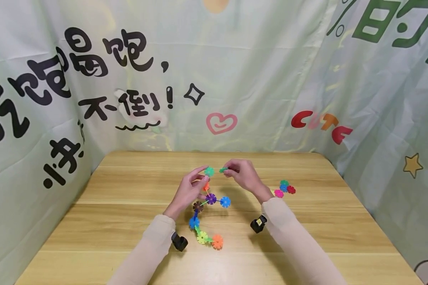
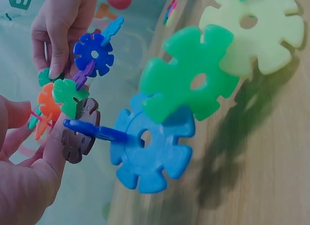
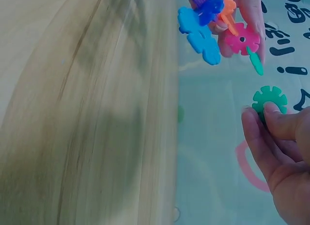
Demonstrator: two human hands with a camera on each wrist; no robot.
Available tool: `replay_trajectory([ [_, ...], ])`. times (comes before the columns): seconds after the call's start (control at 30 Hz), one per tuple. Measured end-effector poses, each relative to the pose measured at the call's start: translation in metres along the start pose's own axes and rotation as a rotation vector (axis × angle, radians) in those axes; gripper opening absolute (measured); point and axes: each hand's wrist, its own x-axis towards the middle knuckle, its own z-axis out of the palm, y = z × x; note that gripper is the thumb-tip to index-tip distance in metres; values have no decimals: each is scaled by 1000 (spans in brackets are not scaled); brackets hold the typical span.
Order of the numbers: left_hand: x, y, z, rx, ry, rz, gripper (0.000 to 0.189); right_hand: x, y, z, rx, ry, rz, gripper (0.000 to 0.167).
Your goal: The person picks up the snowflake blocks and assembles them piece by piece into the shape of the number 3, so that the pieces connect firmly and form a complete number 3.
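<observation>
My left hand (image 1: 188, 190) holds up a chain of slotted plastic snowflake discs, its fingers and thumb around the upper end. There, a light green disc (image 1: 209, 171) shows past the fingertips, and a pink disc (image 3: 243, 39) sits between the fingers. Down the chain come an orange disc (image 2: 48, 103), a purple-blue disc (image 1: 211, 198) with a blue disc (image 1: 225, 202) branching off, and a brown disc (image 2: 80, 138). An orange disc (image 1: 217, 242) ends the tail. Just across a small gap, my right hand (image 1: 245, 174) pinches a loose green disc (image 3: 270, 97) between thumb and fingers.
On the wooden table (image 1: 328, 221), right of my right forearm, lies a small cluster of discs, including a blue disc (image 1: 283, 187), a red disc (image 1: 291, 189) and a pink disc (image 1: 279, 193). A printed curtain (image 1: 264, 79) surrounds the table's back and sides.
</observation>
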Motion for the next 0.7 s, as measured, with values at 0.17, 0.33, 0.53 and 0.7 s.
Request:
replay_trajectory([
  [0.17,0,1,1,4,-5,-2,44,2,-2,2,-16,11,-23,6],
  [0.33,1,2,2,15,-11,5,46,4,-5,4,-10,21,-47,5],
  [0.53,0,4,3,22,-19,17,47,5,-9,5,2,19,-40,4],
  [0.7,1,2,3,20,-17,12,48,5,-9,5,-16,15,-51,5],
])
